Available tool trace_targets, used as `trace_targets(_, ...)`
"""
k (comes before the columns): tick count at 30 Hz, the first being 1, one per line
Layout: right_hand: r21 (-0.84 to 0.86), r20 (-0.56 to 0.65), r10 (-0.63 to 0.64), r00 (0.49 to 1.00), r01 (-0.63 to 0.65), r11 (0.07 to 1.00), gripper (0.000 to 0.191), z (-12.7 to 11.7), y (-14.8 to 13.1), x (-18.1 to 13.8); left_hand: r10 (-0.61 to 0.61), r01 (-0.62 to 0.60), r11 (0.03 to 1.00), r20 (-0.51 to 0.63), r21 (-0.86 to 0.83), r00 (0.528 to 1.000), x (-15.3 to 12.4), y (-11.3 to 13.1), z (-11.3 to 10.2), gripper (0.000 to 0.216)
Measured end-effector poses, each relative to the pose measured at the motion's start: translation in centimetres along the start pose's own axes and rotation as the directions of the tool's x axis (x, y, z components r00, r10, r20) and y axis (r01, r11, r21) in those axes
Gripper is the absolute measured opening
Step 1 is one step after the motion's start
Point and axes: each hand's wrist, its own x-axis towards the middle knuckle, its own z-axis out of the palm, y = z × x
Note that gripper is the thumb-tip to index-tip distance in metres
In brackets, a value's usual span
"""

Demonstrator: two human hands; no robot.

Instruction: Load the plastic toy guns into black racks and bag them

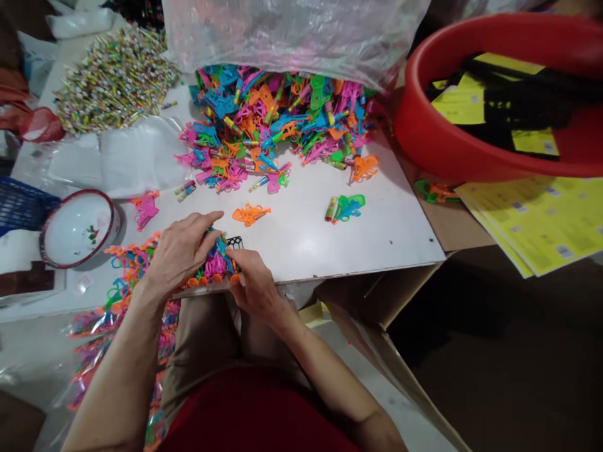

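At the table's front edge, a packed row of small plastic toy guns in pink, blue, green and orange lies between my two hands. My left hand curls over the row from the left, thumb and fingers closed about a blue toy gun. From the right, my right hand presses its bent fingers against the same end of the row; its fingertips are partly hidden. Just beyond them a black lattice piece shows. A lone orange toy gun lies ahead of my hands.
A large heap of toy guns spills from a clear plastic bag. Small wrapped tubes pile at back left. An enamel bowl stands left, a red tub right. Bagged toys hang below the table edge.
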Motion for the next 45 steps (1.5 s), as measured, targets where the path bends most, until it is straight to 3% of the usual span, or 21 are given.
trace_targets(4,-0.108,0.057,-0.074,0.996,0.080,0.991,0.046,0.8,0.0,0.0,0.007,-0.007,1.000,-0.017,0.019,1.000,0.0,0.0,0.1,0.045)
trace_targets(8,-0.102,0.064,-0.033,0.997,0.039,0.994,0.050,0.8,-0.6,-0.4,0.009,-0.009,1.000,-0.004,0.019,1.000,0.0,0.0,0.1,0.043)
trace_targets(13,0.146,0.195,-0.062,0.979,0.034,0.989,0.055,-4.2,2.4,1.0,0.022,-0.022,1.000,-0.016,0.011,1.000,-0.1,-0.2,0.4,0.040)
trace_targets(14,0.092,0.217,-0.054,0.975,0.035,0.995,0.051,-5.5,3.5,2.5,0.026,-0.026,1.000,-0.021,0.006,0.999,-0.1,-0.2,0.5,0.040)
trace_targets(16,-0.180,0.199,0.014,0.980,0.023,0.983,0.038,-7.3,5.8,6.4,0.031,-0.031,1.000,-0.024,-0.005,0.999,-0.2,-0.2,0.5,0.040)
trace_targets(19,-0.617,0.204,0.151,0.967,0.007,0.787,0.028,-7.6,8.7,12.9,0.041,-0.041,0.999,-0.006,-0.034,0.999,-0.2,-0.1,0.4,0.040)
trace_targets(22,-0.769,0.344,0.188,0.920,0.160,0.619,0.026,-7.0,9.9,15.7,0.067,-0.066,0.996,0.026,-0.061,0.997,-0.2,0.1,0.3,0.040)
trace_targets(24,-0.788,0.397,0.168,0.902,0.242,0.566,0.027,-7.7,9.6,14.5,0.087,-0.085,0.994,0.033,-0.064,0.996,-0.2,0.1,0.3,0.040)
trace_targets(28,-0.798,0.449,0.248,0.858,0.261,0.543,0.025,-10.8,7.5,7.9,0.137,-0.136,0.990,0.015,-0.039,0.990,-0.3,0.1,1.0,0.042)
trace_targets(30,-0.828,0.387,0.342,0.857,0.159,0.537,0.023,-11.4,6.3,5.4,0.163,-0.162,0.986,0.012,-0.031,0.987,-0.3,0.2,1.2,0.042)
trace_targets(33,-0.865,0.154,0.446,0.882,-0.098,0.493,0.022,-10.3,5.5,4.5,0.182,-0.181,0.983,0.043,-0.021,0.982,-0.3,0.6,1.0,0.044)
trace_targets(35,-0.848,0.020,0.496,0.868,-0.248,0.469,0.023,-9.5,5.6,5.5,0.179,-0.178,0.984,0.045,-0.018,0.983,-0.3,1.0,0.3,0.046)
trace_targets(37,-0.787,-0.088,0.546,0.833,-0.394,0.475,0.023,-9.4,5.7,6.4,0.157,-0.157,0.988,-0.033,-0.012,0.987,-0.3,1.3,-0.5,0.049)
trace_targets(40,-0.523,-0.189,0.593,0.782,-0.592,0.613,0.013,-10.0,5.2,6.3,0.123,-0.126,0.992,-0.150,-0.008,0.981,0.0,1.5,-1.0,0.052)
trace_targets(43,-0.064,-0.143,0.574,0.806,-0.587,0.807,0.025,-8.8,3.8,4.1,0.105,-0.105,0.994,0.000,0.008,0.994,0.4,1.7,-0.4,0.047)
trace_targets(45,0.178,-0.048,0.553,0.832,-0.537,0.824,0.029,-6.4,3.0,2.3,0.063,-0.069,0.996,0.090,0.058,0.994,0.6,1.9,0.2,0.044)
